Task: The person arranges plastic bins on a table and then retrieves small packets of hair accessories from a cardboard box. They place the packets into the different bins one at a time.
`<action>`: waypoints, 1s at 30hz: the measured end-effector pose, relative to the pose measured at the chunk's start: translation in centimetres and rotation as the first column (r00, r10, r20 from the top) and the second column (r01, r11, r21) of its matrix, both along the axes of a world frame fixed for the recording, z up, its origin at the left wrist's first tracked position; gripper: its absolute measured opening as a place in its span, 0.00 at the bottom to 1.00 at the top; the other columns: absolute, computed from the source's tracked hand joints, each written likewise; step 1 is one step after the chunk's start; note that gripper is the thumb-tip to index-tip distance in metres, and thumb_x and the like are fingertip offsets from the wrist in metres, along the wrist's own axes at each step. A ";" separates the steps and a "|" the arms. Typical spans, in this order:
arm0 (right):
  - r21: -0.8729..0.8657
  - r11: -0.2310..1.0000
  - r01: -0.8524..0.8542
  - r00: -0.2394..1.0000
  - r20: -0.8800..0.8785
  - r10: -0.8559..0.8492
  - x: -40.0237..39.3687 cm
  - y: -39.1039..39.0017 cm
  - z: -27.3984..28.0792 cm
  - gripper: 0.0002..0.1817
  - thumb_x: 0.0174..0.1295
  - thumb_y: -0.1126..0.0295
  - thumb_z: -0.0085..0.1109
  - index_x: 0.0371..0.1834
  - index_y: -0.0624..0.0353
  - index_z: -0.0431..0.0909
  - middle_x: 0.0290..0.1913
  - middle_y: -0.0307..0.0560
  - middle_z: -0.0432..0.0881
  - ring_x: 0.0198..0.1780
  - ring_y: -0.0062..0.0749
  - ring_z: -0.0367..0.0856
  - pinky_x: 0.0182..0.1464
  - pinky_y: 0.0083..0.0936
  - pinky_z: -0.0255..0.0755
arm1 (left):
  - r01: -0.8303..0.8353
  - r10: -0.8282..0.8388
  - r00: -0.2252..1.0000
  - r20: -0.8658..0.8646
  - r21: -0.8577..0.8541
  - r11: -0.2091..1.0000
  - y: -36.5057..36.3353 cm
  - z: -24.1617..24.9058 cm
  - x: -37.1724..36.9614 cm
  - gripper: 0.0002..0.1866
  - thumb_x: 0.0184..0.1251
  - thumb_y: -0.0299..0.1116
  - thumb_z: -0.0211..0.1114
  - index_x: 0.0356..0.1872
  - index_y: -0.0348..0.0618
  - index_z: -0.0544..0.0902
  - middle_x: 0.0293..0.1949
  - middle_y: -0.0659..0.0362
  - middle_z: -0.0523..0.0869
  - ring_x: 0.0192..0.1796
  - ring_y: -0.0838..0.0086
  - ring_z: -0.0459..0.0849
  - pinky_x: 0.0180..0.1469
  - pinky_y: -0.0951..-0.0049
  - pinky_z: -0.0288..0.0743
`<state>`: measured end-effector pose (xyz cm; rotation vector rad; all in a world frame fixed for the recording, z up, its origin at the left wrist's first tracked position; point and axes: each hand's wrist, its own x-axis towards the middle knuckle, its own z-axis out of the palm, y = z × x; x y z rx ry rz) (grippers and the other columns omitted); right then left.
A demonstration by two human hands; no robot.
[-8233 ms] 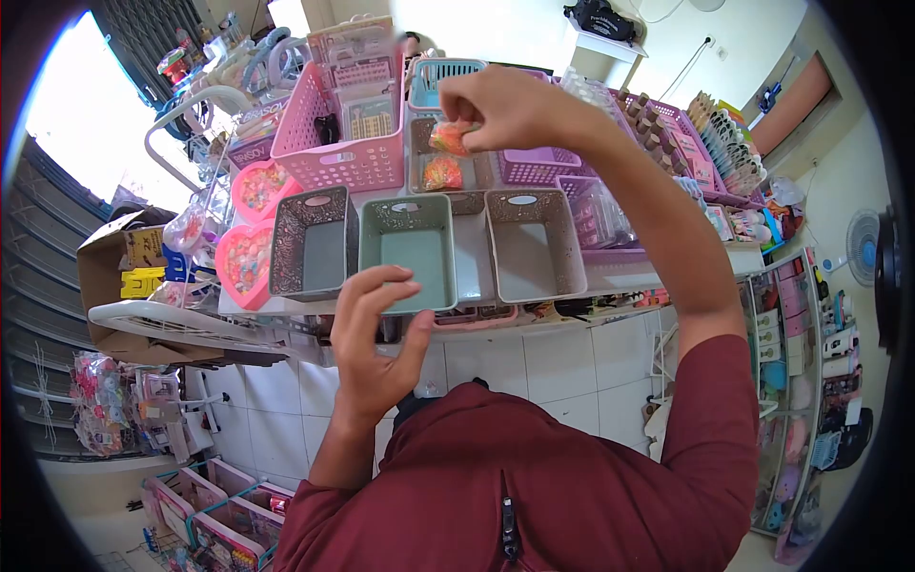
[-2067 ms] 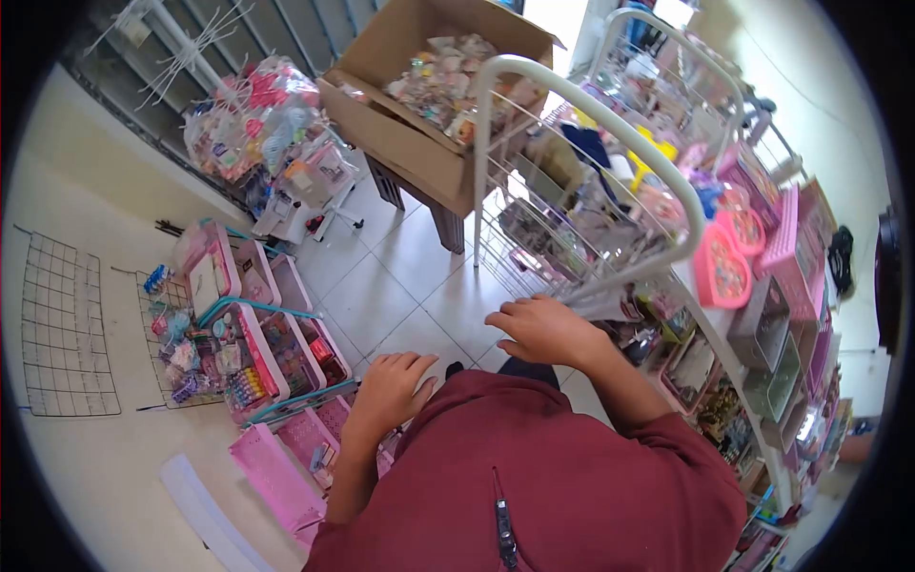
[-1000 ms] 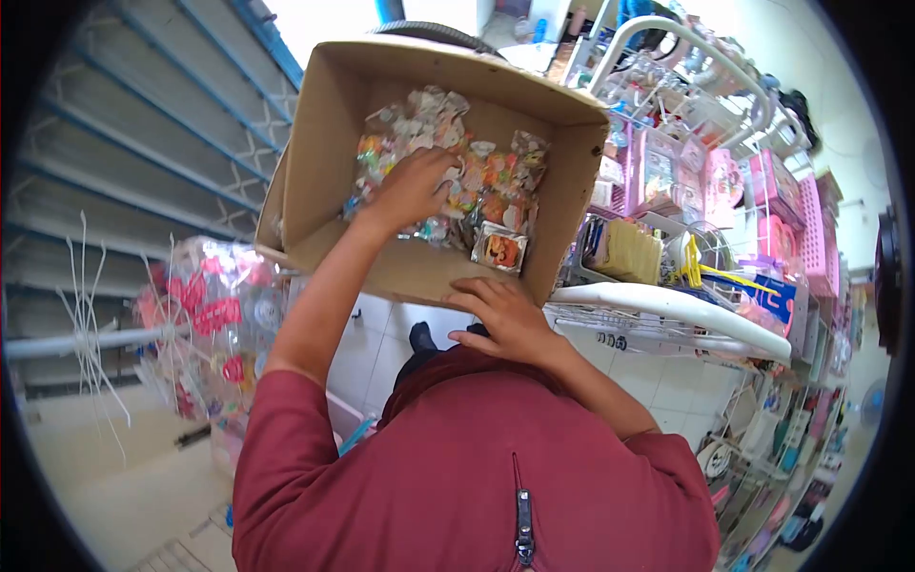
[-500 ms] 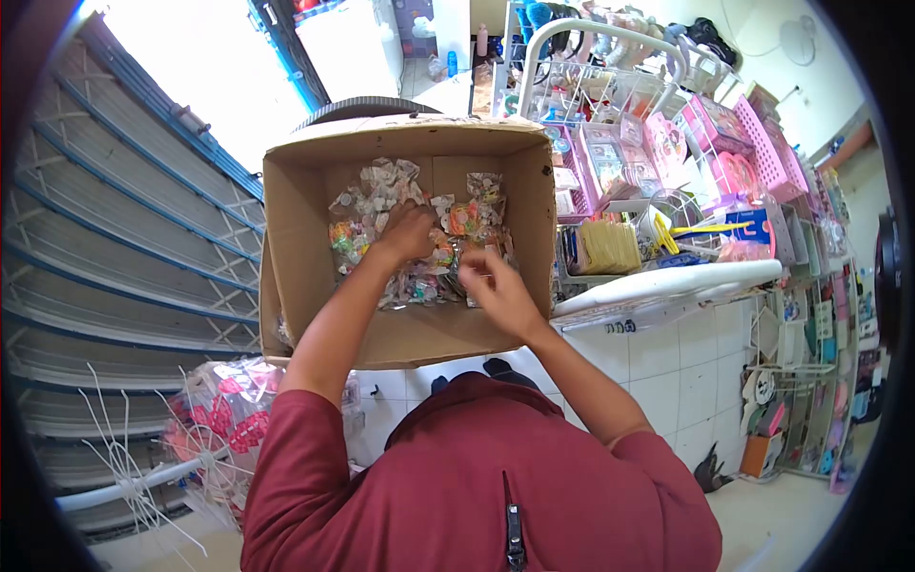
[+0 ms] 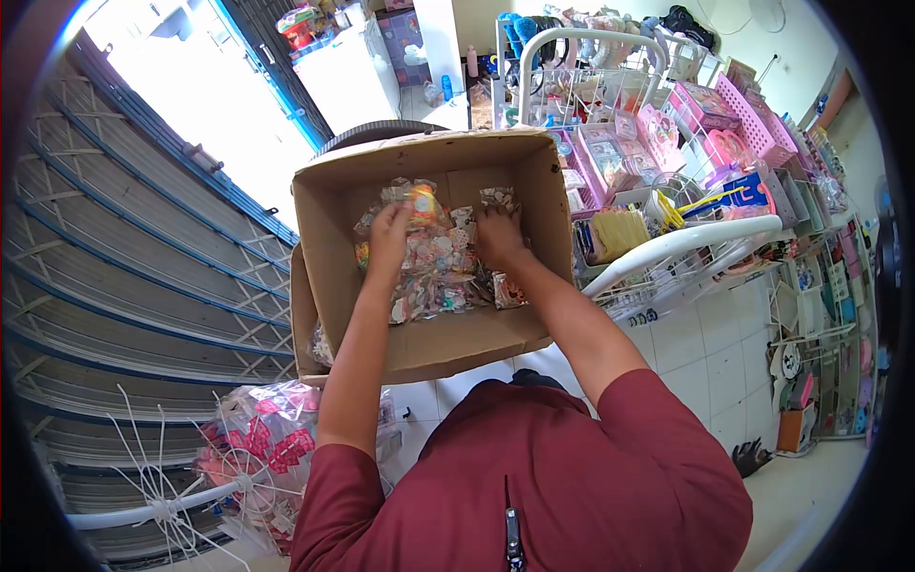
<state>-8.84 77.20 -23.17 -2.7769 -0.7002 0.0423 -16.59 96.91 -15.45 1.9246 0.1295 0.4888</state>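
Note:
A cardboard box [image 5: 434, 357] stands in front of me, holding many small clear plastic packets [image 5: 438, 257] of colourful little pieces. At the left side of the box, my left hand [image 5: 388, 234] pinches a clear packet with orange and yellow contents [image 5: 424, 204], raised over the pile. My right hand [image 5: 499, 236] is down among the packets on the right, its fingers curled and partly hidden. A silvery packet [image 5: 498, 197] lies just beyond those fingertips, and another packet [image 5: 509, 291] is below the hand.
A white wire rack [image 5: 701, 243] with pink baskets [image 5: 758, 119] and boxed goods stands to the right. Ribbed metal shutters [image 5: 143, 257] line the left side. Bagged pink bows [image 5: 276, 443] hang by a white wire stand [image 5: 162, 505] at lower left. A tyre [image 5: 376, 133] shows behind the box.
My left hand has come up with the orange and yellow packet. My right hand has moved from above the pile into the packets at the right. The view has shifted slightly.

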 end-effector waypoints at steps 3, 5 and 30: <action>-0.117 0.991 -0.069 0.997 -0.029 0.066 -0.8 -0.4 1.0 0.25 0.57 0.65 0.67 0.59 0.59 0.79 0.63 0.58 0.78 0.70 0.52 0.71 0.71 0.65 0.59 | -0.007 -0.045 0.998 -0.053 -0.719 0.695 -0.8 2.0 -1.1 0.18 0.77 0.42 0.55 0.48 0.36 0.82 0.45 0.53 0.88 0.48 0.65 0.85 0.51 0.60 0.76; -0.221 0.972 -0.086 0.996 -0.013 0.085 -1.2 -0.7 0.8 0.21 0.55 0.61 0.72 0.51 0.56 0.86 0.62 0.56 0.78 0.70 0.48 0.70 0.67 0.62 0.65 | 0.083 -0.102 0.994 0.044 -0.904 0.420 -1.3 2.9 -2.2 0.15 0.75 0.42 0.49 0.42 0.44 0.79 0.40 0.57 0.84 0.46 0.66 0.81 0.49 0.63 0.74; 0.836 0.271 0.478 0.817 -0.536 0.212 -27.9 -39.0 9.3 0.23 0.64 0.71 0.74 0.54 0.56 0.67 0.44 0.43 0.84 0.43 0.20 0.82 0.45 0.22 0.76 | 0.297 -0.541 0.815 0.209 -0.951 0.081 -28.0 0.8 -18.8 0.19 0.75 0.52 0.46 0.31 0.49 0.68 0.25 0.60 0.67 0.28 0.68 0.68 0.35 0.67 0.64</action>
